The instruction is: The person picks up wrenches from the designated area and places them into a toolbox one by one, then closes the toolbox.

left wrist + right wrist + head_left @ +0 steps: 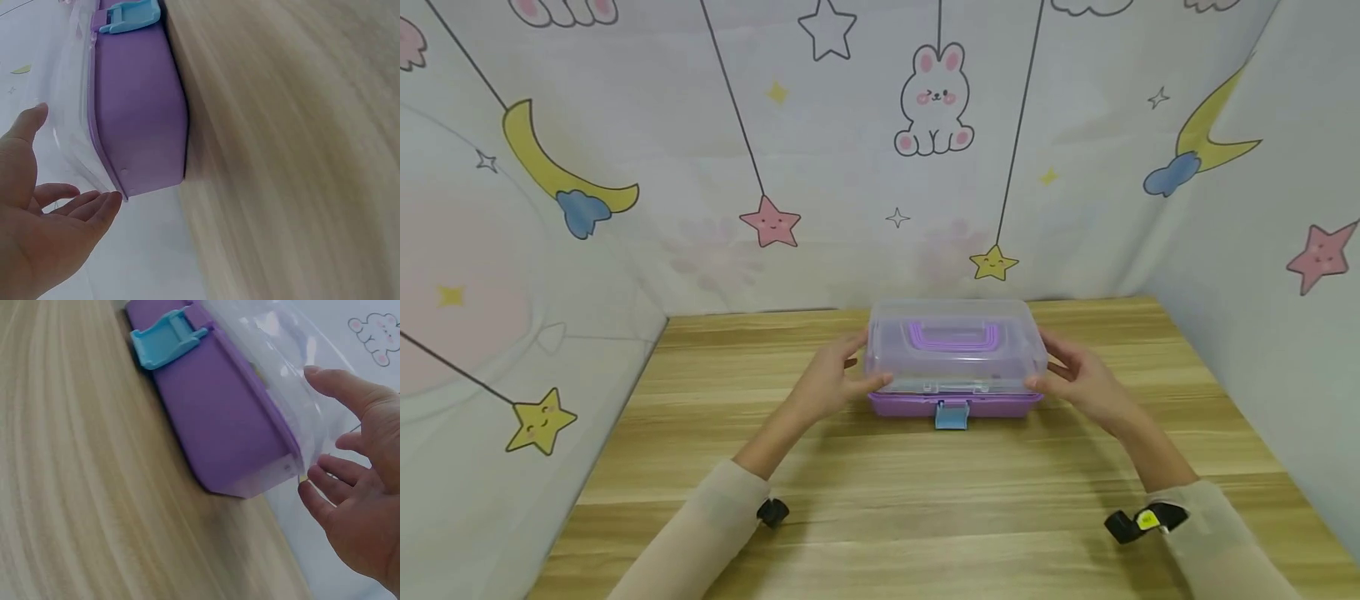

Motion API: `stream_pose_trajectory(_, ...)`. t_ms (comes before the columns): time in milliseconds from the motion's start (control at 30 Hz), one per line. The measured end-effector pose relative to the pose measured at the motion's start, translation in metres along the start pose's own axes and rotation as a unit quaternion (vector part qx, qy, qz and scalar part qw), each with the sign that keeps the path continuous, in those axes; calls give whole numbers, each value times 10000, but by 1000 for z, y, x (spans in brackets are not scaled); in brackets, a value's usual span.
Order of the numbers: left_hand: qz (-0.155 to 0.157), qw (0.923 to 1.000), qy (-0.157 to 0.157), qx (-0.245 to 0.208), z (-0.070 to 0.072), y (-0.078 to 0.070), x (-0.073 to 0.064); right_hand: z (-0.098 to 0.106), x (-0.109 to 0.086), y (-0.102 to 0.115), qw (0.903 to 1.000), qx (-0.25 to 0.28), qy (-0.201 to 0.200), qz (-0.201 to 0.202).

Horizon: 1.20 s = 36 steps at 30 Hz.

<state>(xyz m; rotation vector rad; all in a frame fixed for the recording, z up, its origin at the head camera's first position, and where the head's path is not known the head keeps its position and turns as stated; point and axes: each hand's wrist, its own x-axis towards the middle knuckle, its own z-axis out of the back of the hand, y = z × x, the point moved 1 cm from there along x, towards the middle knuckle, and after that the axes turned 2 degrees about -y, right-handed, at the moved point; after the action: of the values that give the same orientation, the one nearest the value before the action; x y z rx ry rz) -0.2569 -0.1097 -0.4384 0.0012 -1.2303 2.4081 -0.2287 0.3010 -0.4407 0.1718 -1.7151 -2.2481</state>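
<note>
A box with a purple base and a clear lid stands on the table; the lid lies over the base. A purple handle shows at its top. At the front, the light-blue latch hangs unfastened. My left hand is at the lid's left end, thumb over the front corner and loosely bent fingertips at the rim in the left wrist view. At the other end, my right hand has its thumb over the front corner and its relaxed fingers beside the rim. The contents are unclear through the lid.
The wood-grain table extends in front of the box and to both sides. Behind it hangs a white cloth printed with stars, moons and a rabbit. Similar cloth borders the left and right sides. A black strap circles the right wrist.
</note>
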Motion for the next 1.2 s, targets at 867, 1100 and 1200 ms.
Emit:
stream_pose_trajectory(867, 876, 9948, 165, -486, 9, -5, 16, -23, -6, 23, 9574, -2499, -1314, 601)
stream_pose_trajectory(1100, 1730, 9815, 118, -817, 5, -6, 40, -41, -17, 51, 9497, -2349, -1510, 1415)
stream_pose_trajectory(1200, 2078, 9707, 91, -1206, 1, -6, 51, -52, -23, 62, 9647, -1826, -1219, 1458)
